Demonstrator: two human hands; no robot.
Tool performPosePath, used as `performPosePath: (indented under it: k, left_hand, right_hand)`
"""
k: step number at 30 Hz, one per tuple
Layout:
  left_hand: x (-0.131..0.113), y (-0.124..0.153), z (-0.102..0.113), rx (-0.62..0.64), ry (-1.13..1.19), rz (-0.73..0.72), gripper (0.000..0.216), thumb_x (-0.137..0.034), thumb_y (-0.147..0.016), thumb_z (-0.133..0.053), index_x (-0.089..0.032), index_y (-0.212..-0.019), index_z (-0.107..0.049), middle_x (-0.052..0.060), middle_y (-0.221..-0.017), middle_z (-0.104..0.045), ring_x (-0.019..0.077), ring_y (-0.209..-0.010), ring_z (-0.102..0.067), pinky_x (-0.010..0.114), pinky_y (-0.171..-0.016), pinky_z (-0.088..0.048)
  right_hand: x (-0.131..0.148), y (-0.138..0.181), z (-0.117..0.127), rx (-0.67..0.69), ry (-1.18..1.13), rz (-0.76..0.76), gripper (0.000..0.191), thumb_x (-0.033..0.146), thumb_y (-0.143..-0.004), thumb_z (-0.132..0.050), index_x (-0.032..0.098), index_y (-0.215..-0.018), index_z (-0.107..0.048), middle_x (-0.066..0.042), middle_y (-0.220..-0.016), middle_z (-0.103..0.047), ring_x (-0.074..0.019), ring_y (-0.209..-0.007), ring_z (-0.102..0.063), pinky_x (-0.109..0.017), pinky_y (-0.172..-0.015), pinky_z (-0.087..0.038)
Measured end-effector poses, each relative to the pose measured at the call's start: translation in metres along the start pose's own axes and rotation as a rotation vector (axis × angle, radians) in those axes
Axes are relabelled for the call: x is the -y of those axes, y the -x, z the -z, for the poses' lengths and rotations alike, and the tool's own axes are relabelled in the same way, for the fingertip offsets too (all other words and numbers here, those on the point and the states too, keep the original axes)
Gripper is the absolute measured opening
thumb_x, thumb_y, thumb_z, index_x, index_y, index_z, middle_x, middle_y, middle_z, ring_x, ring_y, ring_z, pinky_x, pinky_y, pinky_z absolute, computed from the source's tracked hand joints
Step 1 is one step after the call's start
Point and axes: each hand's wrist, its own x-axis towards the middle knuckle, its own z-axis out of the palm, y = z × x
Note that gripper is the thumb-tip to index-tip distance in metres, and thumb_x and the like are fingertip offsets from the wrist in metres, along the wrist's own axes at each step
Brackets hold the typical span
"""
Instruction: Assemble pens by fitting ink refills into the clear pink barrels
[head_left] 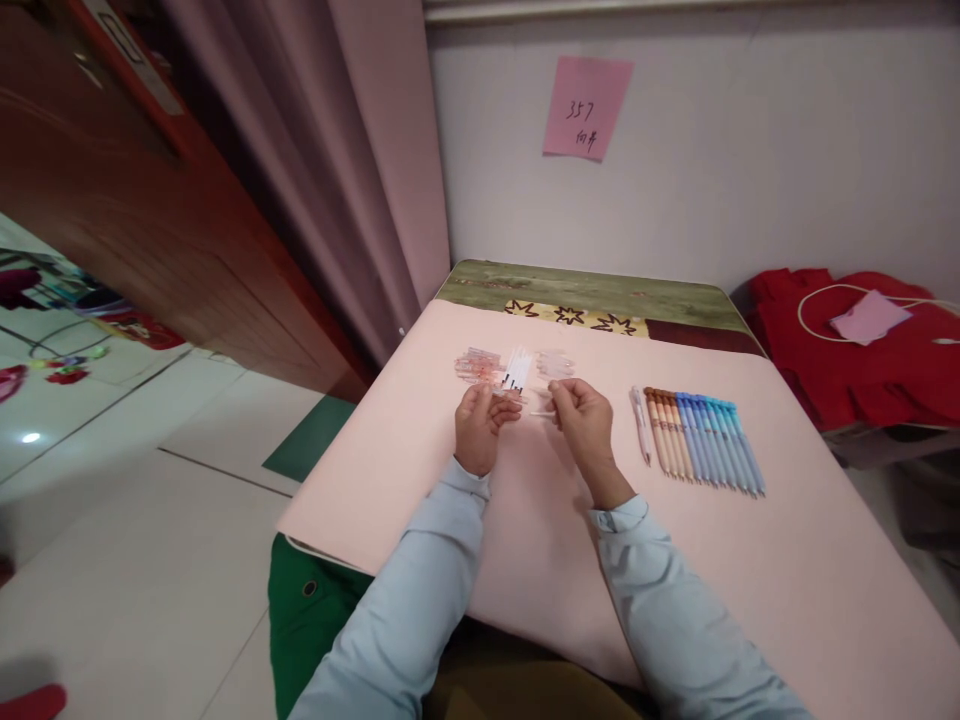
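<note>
My left hand [478, 430] is closed round a thin, clear pinkish tube [513, 398], which looks like a pen barrel. Facing it from the right, my right hand [585, 425] pinches a small pale, slim piece [541, 413], too blurred to name surely. Just beyond the left hand lies a pile of clear pink-orange pen barrels [478, 362]. White pen refills [519, 362] with black ends lie side by side between that pile and a group of clear pale pen parts [555, 362]. The held pieces are close together, with a small gap between the hands.
To the right, several pens [701, 440] with brown and blue tops lie in a row, beside a pale pink pen [641, 425]. The pink-covered table [375, 480] meets a wall with a pink note [587, 108]. Red cloth [795, 330] lies right, a wooden door [225, 250] stands left.
</note>
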Motion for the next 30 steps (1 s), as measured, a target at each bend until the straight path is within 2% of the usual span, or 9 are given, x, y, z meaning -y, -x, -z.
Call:
performPosePath:
  k: [2, 4, 9, 12, 16, 20, 23, 27, 30]
  left_hand:
    - [0.0, -0.003, 0.003, -0.051, 0.064, 0.008, 0.035, -0.046, -0.082, -0.073, -0.017, -0.089, -0.055, 0.007, -0.079, -0.074, 0.0135, -0.064, -0.07, 0.023, -0.06, -0.055]
    - [0.001, -0.005, 0.004, -0.073, 0.104, 0.024, 0.034, -0.044, -0.084, -0.072, -0.016, -0.088, -0.055, 0.007, -0.077, -0.074, 0.0123, -0.062, -0.07, 0.022, -0.059, -0.055]
    - [-0.001, -0.007, 0.002, -0.082, 0.139, 0.065, 0.026, -0.033, -0.085, -0.074, -0.012, -0.086, -0.059, 0.007, -0.079, -0.074, 0.0088, -0.064, -0.069, 0.017, -0.063, -0.056]
    - [-0.003, -0.005, 0.0, -0.101, 0.142, 0.081, 0.019, -0.02, -0.081, -0.077, -0.012, -0.085, -0.059, 0.007, -0.084, -0.075, 0.0089, -0.071, -0.071, 0.018, -0.07, -0.057]
    - [-0.004, -0.004, -0.001, -0.117, 0.145, 0.101, 0.017, -0.011, -0.079, -0.076, -0.013, -0.083, -0.06, 0.007, -0.086, -0.075, 0.0104, -0.076, -0.071, 0.02, -0.074, -0.058]
    - [-0.005, -0.006, 0.002, -0.115, 0.212, 0.129, 0.009, -0.012, -0.084, -0.071, -0.012, -0.083, -0.063, 0.004, -0.085, -0.073, 0.0064, -0.07, -0.068, 0.016, -0.069, -0.055]
    - [-0.007, -0.009, 0.004, -0.115, 0.278, 0.155, 0.006, -0.015, -0.09, -0.065, -0.012, -0.085, -0.065, 0.003, -0.081, -0.072, 0.0045, -0.064, -0.065, 0.014, -0.062, -0.053]
    - [-0.008, -0.01, 0.005, -0.141, 0.316, 0.178, 0.012, -0.018, -0.095, -0.059, -0.013, -0.087, -0.065, 0.002, -0.078, -0.071, 0.0054, -0.062, -0.065, 0.015, -0.061, -0.053]
    - [-0.006, -0.009, 0.004, -0.122, 0.29, 0.186, 0.012, -0.021, -0.095, -0.058, -0.013, -0.088, -0.065, 0.004, -0.082, -0.073, 0.0081, -0.069, -0.068, 0.019, -0.068, -0.056]
  right_hand:
    - [-0.003, -0.007, 0.009, -0.103, 0.171, 0.088, 0.028, 0.046, -0.082, -0.065, 0.019, -0.084, -0.071, -0.002, -0.072, -0.07, -0.0153, -0.06, -0.058, -0.027, -0.062, -0.046]
    - [-0.005, -0.012, 0.016, -0.116, 0.331, 0.143, 0.023, 0.041, -0.08, -0.067, 0.02, -0.085, -0.075, -0.003, -0.079, -0.071, -0.016, -0.064, -0.059, -0.028, -0.066, -0.045]
    - [-0.007, -0.007, 0.011, 0.236, 0.637, 0.202, 0.011, 0.029, -0.079, -0.068, 0.026, -0.084, -0.078, -0.001, -0.086, -0.073, -0.0163, -0.074, -0.063, -0.027, -0.067, -0.042]
    - [-0.006, -0.001, 0.002, 0.345, 0.776, 0.221, 0.013, 0.024, -0.081, -0.067, 0.027, -0.089, -0.078, -0.001, -0.091, -0.073, -0.0179, -0.083, -0.065, -0.027, -0.068, -0.041]
    - [-0.001, -0.003, 0.006, 0.324, 0.807, 0.194, 0.016, 0.027, -0.081, -0.068, 0.027, -0.095, -0.077, -0.001, -0.094, -0.074, -0.0189, -0.085, -0.066, -0.027, -0.069, -0.042]
    - [0.001, -0.013, 0.031, 0.236, 0.773, 0.101, 0.015, 0.033, -0.079, -0.07, 0.029, -0.092, -0.077, 0.001, -0.089, -0.075, -0.0184, -0.08, -0.066, -0.028, -0.068, -0.042]
    - [-0.001, -0.018, 0.046, 0.265, 0.835, 0.062, 0.018, 0.033, -0.076, -0.073, 0.029, -0.093, -0.077, 0.0, -0.09, -0.075, -0.02, -0.082, -0.067, -0.029, -0.067, -0.042]
    - [-0.007, -0.02, 0.048, 0.296, 0.962, 0.113, 0.023, 0.027, -0.076, -0.071, 0.027, -0.098, -0.077, -0.004, -0.101, -0.075, -0.0244, -0.092, -0.066, -0.032, -0.074, -0.043]
    - [-0.008, -0.02, 0.045, 0.293, 0.986, 0.122, 0.018, 0.025, -0.079, -0.066, 0.026, -0.093, -0.077, -0.005, -0.096, -0.075, -0.0245, -0.087, -0.066, -0.032, -0.07, -0.041]
